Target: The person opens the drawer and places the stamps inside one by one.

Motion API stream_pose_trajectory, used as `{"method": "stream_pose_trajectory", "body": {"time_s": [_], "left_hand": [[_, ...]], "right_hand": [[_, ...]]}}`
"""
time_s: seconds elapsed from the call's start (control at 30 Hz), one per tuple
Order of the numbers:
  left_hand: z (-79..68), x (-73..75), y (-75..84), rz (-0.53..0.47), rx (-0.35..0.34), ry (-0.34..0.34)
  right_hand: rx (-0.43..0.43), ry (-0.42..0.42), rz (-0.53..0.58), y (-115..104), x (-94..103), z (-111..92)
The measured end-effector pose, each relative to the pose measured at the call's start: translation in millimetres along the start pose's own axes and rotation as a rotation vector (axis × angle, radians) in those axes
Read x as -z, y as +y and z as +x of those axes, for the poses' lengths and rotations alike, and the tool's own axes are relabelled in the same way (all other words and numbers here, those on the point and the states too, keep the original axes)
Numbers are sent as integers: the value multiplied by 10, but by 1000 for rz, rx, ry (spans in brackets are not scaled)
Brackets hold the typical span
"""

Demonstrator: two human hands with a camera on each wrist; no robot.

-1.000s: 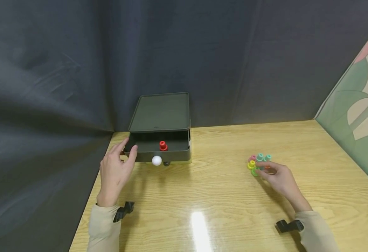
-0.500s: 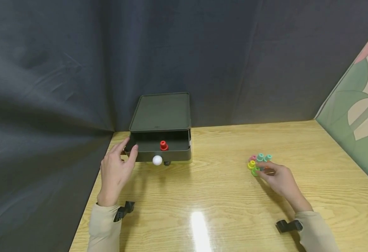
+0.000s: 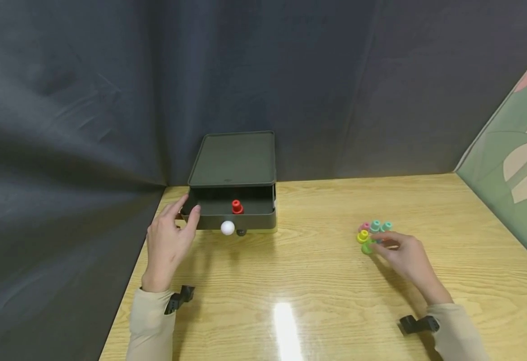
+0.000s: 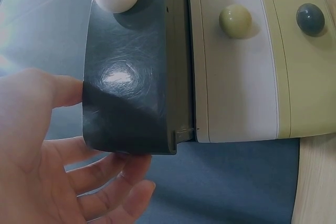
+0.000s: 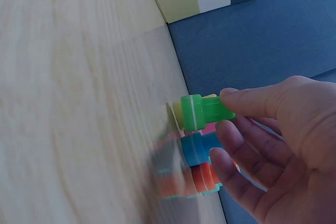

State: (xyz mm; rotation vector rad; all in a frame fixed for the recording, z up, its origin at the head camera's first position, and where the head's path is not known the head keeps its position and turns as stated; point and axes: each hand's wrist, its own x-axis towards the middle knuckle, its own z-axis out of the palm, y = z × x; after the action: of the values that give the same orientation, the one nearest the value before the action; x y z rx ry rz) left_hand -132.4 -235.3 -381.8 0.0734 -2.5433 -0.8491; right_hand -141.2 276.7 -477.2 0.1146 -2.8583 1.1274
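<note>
In the head view my left hand (image 3: 168, 240) grips the left front corner of the pulled-out dark drawer (image 3: 258, 221). Its thumb lies at the upper rim and its fingers bear on the end, as the left wrist view shows. A red toy stamp (image 3: 237, 206) stands inside the drawer, behind the white knob (image 3: 227, 228). On the right, my right hand (image 3: 405, 255) pinches the stem of a green toy stamp (image 5: 194, 113) between thumb and index finger. Close around it stand yellow (image 3: 363, 236), pink (image 3: 365, 227), turquoise (image 3: 375, 226), blue (image 5: 194, 149) and orange (image 5: 203, 178) stamps, partly hidden by the hand.
Below the drawer, the cabinet has a cream drawer front with a yellowish knob (image 4: 235, 21) and a yellow one with a dark knob (image 4: 310, 19). Its flat lid (image 3: 233, 159) has a raised rim. Dark curtains (image 3: 308, 100) hang behind and left of the wooden table (image 3: 317, 281).
The head view has shifted slightly. The green stamp has moved a little toward me relative to the yellow one, with my right fingers at it. My left hand stays at the drawer.
</note>
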Motion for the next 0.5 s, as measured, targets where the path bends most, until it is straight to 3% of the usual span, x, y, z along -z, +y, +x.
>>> {"method": "stream_pose_trajectory", "body": {"time_s": [0.5], "left_hand": [[-3, 2, 7, -13, 11, 11]], "right_hand": [[25, 31, 62, -80, 107, 29]]}}
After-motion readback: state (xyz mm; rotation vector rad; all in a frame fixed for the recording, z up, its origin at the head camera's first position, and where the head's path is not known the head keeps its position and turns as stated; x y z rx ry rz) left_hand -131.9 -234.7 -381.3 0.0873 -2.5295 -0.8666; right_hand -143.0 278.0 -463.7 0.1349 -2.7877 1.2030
